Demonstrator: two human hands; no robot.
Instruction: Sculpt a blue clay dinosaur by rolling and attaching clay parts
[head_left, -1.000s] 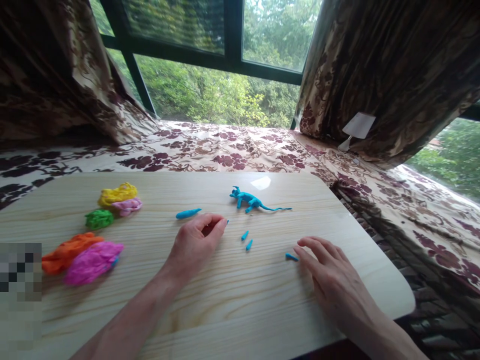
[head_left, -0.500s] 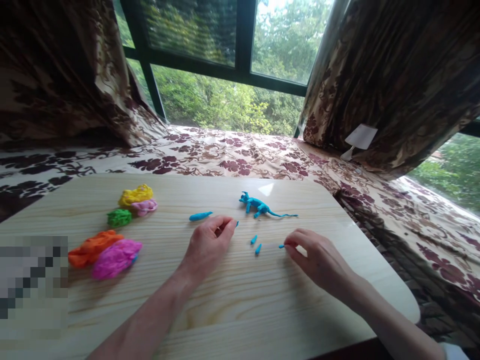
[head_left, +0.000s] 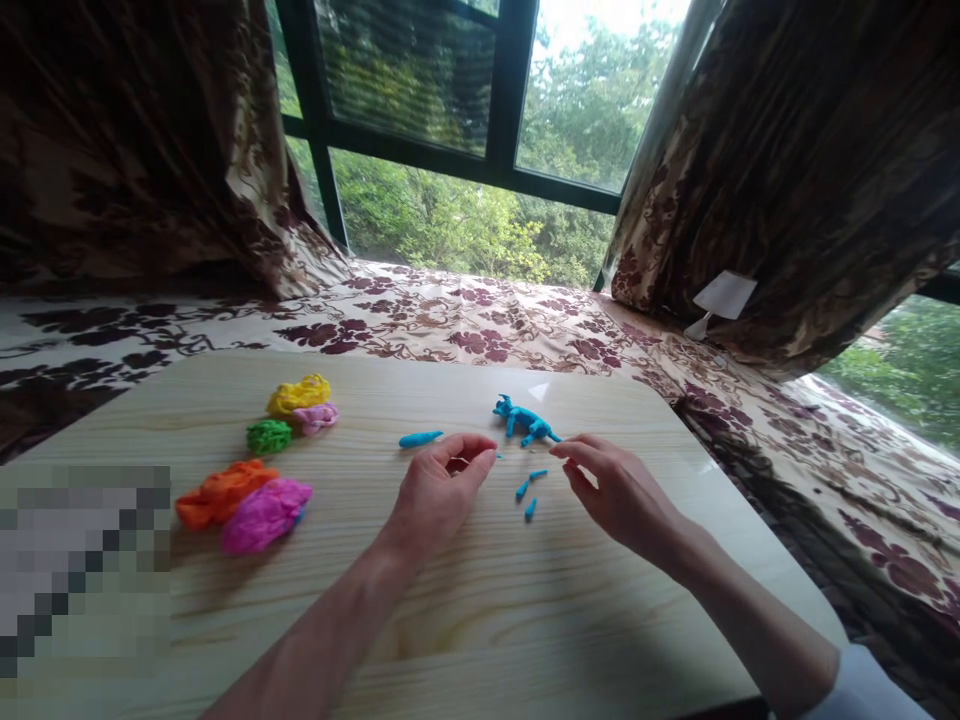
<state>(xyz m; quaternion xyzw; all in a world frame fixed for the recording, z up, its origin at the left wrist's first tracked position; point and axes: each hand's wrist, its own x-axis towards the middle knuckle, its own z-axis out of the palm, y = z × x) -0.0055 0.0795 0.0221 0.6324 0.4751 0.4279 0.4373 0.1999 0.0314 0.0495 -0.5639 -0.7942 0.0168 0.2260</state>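
My left hand [head_left: 444,485] is closed in a pinch, and a tiny tip of blue clay [head_left: 499,456] pokes out at its fingertips. My right hand [head_left: 616,488] holds nothing visible; its thumb and fingers are apart, close to the rear of a blue clay animal figure [head_left: 525,421] and covering most of its tail. Between the hands lie three small blue clay pieces: an upper piece [head_left: 538,473], a middle piece [head_left: 522,490] and a lower piece [head_left: 530,510]. A longer blue clay roll [head_left: 421,439] rests behind my left hand.
Crumpled clay lumps sit on the left of the wooden table [head_left: 420,640]: yellow [head_left: 298,395], pale pink [head_left: 316,417], green [head_left: 268,436], orange [head_left: 225,492] and bright pink [head_left: 267,514]. Beyond the table is flowered cloth [head_left: 465,320] with a small white lamp [head_left: 724,294].
My right hand has let go of a small blue clay piece, which now lies by the other two, and has moved up toward the figure's tail. The left hand keeps its pinch.
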